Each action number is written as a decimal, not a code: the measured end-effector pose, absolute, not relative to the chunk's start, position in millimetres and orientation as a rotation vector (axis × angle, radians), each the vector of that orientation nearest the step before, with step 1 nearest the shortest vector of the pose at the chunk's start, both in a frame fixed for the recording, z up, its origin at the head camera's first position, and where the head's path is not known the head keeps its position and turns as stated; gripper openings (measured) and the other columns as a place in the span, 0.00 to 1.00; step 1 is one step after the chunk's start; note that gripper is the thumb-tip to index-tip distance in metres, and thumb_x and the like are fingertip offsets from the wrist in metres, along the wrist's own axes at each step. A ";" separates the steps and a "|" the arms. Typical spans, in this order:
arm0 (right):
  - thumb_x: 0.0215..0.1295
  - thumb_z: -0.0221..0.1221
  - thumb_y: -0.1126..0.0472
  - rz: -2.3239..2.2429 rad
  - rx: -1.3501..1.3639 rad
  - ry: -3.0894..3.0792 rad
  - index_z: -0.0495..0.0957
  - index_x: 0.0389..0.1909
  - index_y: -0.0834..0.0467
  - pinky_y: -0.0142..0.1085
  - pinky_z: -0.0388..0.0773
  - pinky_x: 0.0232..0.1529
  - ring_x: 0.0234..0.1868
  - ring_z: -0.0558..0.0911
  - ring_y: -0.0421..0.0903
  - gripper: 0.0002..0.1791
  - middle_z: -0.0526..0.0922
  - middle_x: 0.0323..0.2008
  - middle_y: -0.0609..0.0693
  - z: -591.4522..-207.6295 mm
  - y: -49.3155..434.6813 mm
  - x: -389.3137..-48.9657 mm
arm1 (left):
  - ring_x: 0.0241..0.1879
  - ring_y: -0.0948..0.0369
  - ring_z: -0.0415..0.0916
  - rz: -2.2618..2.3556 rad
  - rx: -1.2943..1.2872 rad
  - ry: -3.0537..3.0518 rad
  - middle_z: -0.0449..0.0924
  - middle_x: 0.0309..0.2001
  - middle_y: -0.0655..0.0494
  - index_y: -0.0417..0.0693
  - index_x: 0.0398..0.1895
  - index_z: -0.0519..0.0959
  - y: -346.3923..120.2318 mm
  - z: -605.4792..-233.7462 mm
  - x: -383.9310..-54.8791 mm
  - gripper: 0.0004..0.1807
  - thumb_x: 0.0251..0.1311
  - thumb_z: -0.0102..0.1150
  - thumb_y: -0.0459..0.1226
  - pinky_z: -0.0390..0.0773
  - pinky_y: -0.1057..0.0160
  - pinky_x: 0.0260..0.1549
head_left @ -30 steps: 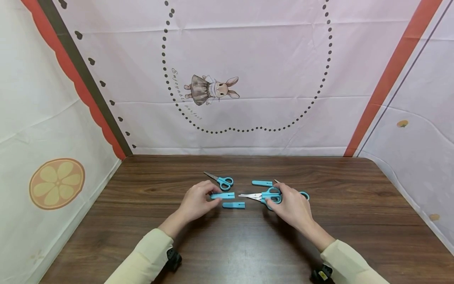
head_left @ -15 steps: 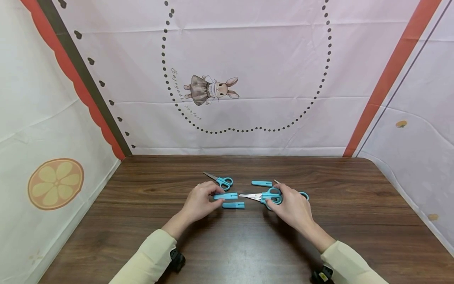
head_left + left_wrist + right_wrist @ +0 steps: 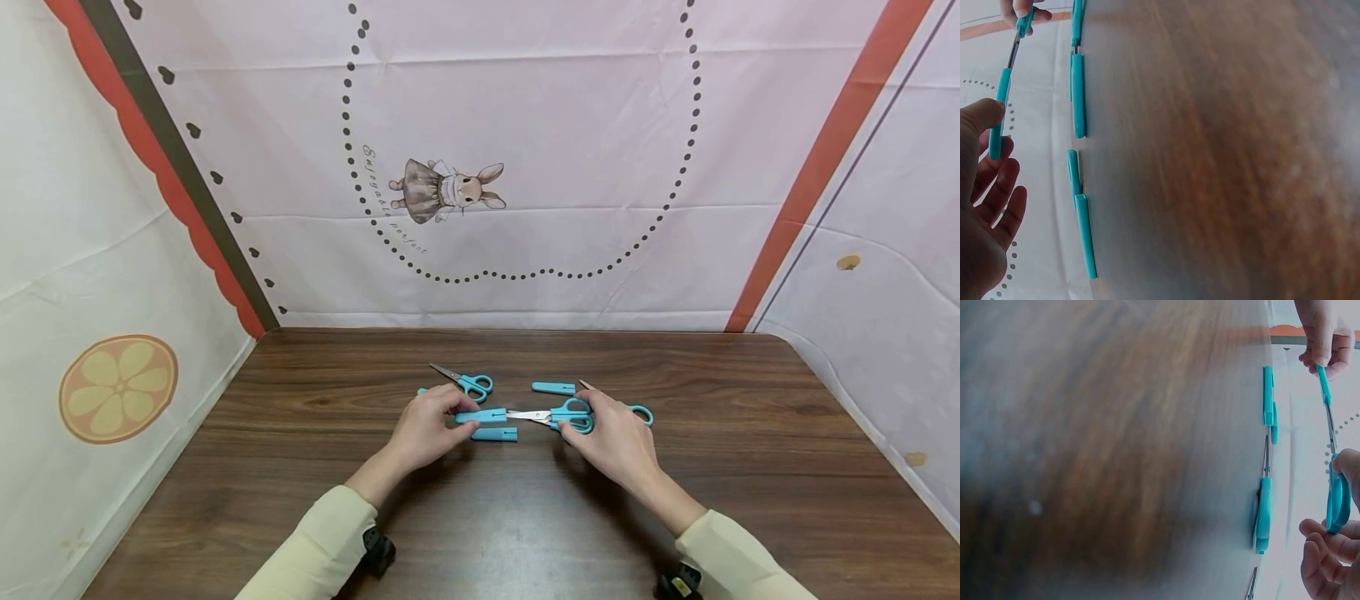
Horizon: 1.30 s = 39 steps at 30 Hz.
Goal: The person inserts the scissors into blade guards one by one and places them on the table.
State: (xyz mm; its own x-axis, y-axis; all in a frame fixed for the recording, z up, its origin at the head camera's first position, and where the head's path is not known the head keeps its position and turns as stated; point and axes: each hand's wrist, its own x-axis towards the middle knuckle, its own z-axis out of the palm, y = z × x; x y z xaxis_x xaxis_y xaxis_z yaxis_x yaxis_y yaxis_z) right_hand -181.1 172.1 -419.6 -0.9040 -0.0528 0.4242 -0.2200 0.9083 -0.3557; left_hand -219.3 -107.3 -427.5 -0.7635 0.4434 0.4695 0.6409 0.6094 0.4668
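My left hand pinches a light-blue blade cap between thumb and fingers above the table. My right hand grips a pair of scissors by its blue handles, blades pointing left. The blade tips meet the cap's mouth, at or just inside it. Beneath them on the table lies another cap. A second pair of scissors also rests there, mostly hidden from the head view. Farther back, uncapped scissors lie beyond the left hand. More scissors are partly covered by the right hand.
A loose blue cap lies at the back, between the two hands. Another cap peeks out behind the left hand. The brown wooden table ends at a printed cloth backdrop, with cloth at both sides.
My left hand has moved right with the cap, and the right hand has shifted slightly left with the scissors. The gap between cap and blade tips has closed.
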 end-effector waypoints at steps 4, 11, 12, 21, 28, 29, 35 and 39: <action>0.47 0.65 0.46 0.562 0.204 -2.655 0.78 0.47 0.53 0.32 0.59 0.14 0.17 0.68 0.37 0.26 0.83 0.32 0.47 -419.9 171.3 -181.7 | 0.32 0.63 0.75 -0.899 -0.880 -2.526 0.77 0.31 0.63 0.56 0.31 0.80 -106.4 -426.7 -219.0 0.05 0.50 0.67 0.40 0.74 0.69 0.31; 0.47 0.66 0.45 0.549 0.243 -2.634 0.78 0.47 0.55 0.31 0.63 0.16 0.20 0.72 0.37 0.27 0.82 0.45 0.50 -420.5 168.8 -182.4 | 0.32 0.64 0.74 -0.894 -0.873 -2.544 0.77 0.31 0.63 0.57 0.31 0.80 -103.8 -425.8 -217.3 0.05 0.51 0.66 0.41 0.73 0.69 0.31; 0.47 0.66 0.45 0.548 0.245 -2.632 0.78 0.47 0.55 0.31 0.63 0.16 0.21 0.73 0.38 0.27 0.82 0.45 0.50 -420.7 168.2 -182.2 | 0.32 0.65 0.74 -0.896 -0.873 -2.546 0.77 0.31 0.62 0.57 0.31 0.80 -103.2 -425.5 -217.0 0.05 0.51 0.66 0.41 0.73 0.69 0.31; 0.48 0.66 0.46 0.581 0.245 -2.650 0.77 0.46 0.54 0.31 0.60 0.15 0.16 0.66 0.36 0.25 0.81 0.28 0.45 -421.7 161.5 -179.7 | 0.31 0.66 0.73 -0.915 -0.874 -2.549 0.77 0.30 0.63 0.56 0.31 0.81 -100.0 -424.0 -215.7 0.05 0.51 0.66 0.40 0.72 0.70 0.30; 0.49 0.65 0.46 0.595 0.262 -2.658 0.77 0.47 0.52 0.31 0.59 0.14 0.15 0.63 0.36 0.25 0.81 0.27 0.44 -420.7 157.0 -179.1 | 0.31 0.66 0.73 -0.917 -0.878 -2.544 0.77 0.30 0.62 0.56 0.31 0.81 -97.8 -425.4 -215.9 0.05 0.51 0.66 0.41 0.72 0.70 0.30; 0.49 0.65 0.46 0.597 0.262 -2.660 0.77 0.47 0.52 0.31 0.59 0.14 0.15 0.63 0.36 0.25 0.80 0.27 0.44 -420.6 156.6 -179.0 | 0.31 0.67 0.72 -0.916 -0.880 -2.543 0.77 0.30 0.62 0.56 0.31 0.81 -97.4 -425.6 -215.7 0.05 0.51 0.66 0.41 0.72 0.70 0.30; 0.48 0.66 0.45 0.593 0.245 -2.666 0.77 0.47 0.52 0.32 0.59 0.14 0.15 0.64 0.36 0.26 0.81 0.28 0.44 -421.1 154.0 -179.3 | 0.31 0.64 0.74 -0.922 -0.890 -2.527 0.77 0.30 0.61 0.57 0.31 0.80 -95.7 -427.9 -215.6 0.05 0.51 0.66 0.41 0.73 0.70 0.29; 0.48 0.66 0.45 0.594 0.238 -2.667 0.77 0.48 0.52 0.32 0.60 0.14 0.16 0.66 0.36 0.26 0.82 0.30 0.45 -421.3 152.2 -179.9 | 0.32 0.61 0.75 -0.930 -0.892 -2.527 0.77 0.31 0.60 0.56 0.32 0.81 -95.5 -429.0 -216.0 0.05 0.52 0.66 0.41 0.73 0.69 0.30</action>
